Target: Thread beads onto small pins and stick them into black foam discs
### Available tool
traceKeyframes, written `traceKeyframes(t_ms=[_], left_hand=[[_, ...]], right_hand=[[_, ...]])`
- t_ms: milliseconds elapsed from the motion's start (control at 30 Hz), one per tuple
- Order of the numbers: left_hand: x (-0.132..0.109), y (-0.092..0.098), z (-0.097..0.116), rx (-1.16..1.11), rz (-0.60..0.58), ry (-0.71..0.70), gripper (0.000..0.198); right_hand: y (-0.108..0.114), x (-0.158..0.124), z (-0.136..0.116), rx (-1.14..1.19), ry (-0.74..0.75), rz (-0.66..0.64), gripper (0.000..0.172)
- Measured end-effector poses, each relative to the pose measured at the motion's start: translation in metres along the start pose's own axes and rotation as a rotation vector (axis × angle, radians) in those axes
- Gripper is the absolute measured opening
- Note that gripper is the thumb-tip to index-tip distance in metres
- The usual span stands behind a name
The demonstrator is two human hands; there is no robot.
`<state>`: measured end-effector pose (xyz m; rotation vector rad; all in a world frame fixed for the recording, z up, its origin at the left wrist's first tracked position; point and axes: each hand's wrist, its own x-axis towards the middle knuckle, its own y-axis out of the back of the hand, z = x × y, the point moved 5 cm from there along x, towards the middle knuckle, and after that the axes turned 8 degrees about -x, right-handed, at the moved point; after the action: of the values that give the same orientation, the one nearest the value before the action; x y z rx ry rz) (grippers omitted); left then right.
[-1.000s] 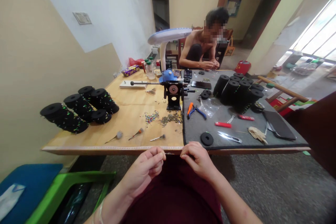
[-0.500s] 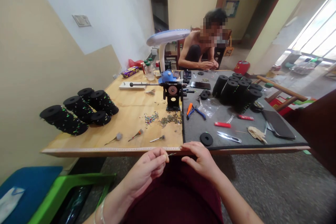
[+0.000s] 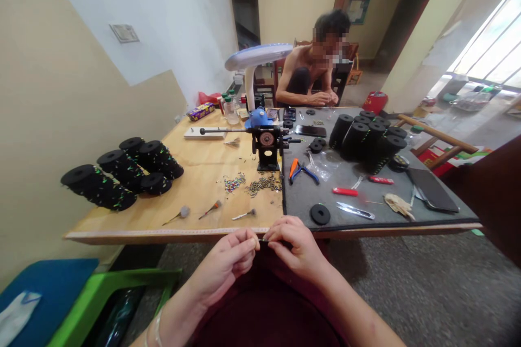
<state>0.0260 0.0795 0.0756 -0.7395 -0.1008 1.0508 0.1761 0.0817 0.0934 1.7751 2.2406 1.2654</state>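
Observation:
In front of the table edge, my left hand [image 3: 234,255] is closed, pinching a small thin dark piece [image 3: 262,241] between thumb and forefinger. My right hand [image 3: 299,244] faces it, with its thumb and fingertips drawn together at the piece's other end. The piece is too small to name. Just beyond my hands, a black foam spool ring [image 3: 313,216] lies on the grey mat [image 3: 301,200]. Three slim tools with grey tips, one of them white-handled [image 3: 243,214], rest on the wood to the left. Farther back are small metal tubes [image 3: 262,185] and coloured beads [image 3: 233,184].
A black hand-cranked device [image 3: 267,143] stands mid-table beside a lamp [image 3: 258,57]. Stacks of black foam spools [image 3: 118,171] stand left, more [image 3: 358,138] at right. Pliers [image 3: 303,171], thread snips [image 3: 355,211] and a red lighter [image 3: 345,191] lie on the mat. A person [image 3: 309,76] sits opposite.
My right hand has moved left and its fingers have closed in on the end of the thin piece. My left hand keeps its pinch, almost in place.

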Motion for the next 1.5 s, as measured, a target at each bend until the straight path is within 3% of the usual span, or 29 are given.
traceKeyframes(t_ms=[533, 733, 867, 967, 1200, 1500], left_hand=[[0.000, 0.002, 0.005, -0.045, 0.001, -0.017, 0.019], [0.000, 0.003, 0.002, -0.013, 0.003, 0.006, 0.017], [0.000, 0.003, 0.001, 0.007, 0.009, 0.014, 0.018], [0.000, 0.002, 0.001, 0.008, -0.002, 0.016, 0.018], [0.001, 0.007, -0.001, -0.047, -0.009, 0.012, 0.018], [-0.002, 0.005, 0.004, -0.050, -0.002, -0.001, 0.019]], right_hand=[[-0.009, -0.023, 0.036, 0.015, -0.118, 0.024, 0.011], [-0.003, -0.018, 0.022, -0.007, -0.118, 0.010, 0.019], [-0.005, -0.007, 0.008, 0.029, -0.096, 0.038, 0.008], [-0.009, -0.002, 0.004, 0.032, -0.069, 0.035, 0.010], [-0.009, -0.005, 0.010, 0.019, -0.061, 0.013, 0.016], [-0.011, -0.016, 0.025, 0.034, -0.120, -0.003, 0.012]])
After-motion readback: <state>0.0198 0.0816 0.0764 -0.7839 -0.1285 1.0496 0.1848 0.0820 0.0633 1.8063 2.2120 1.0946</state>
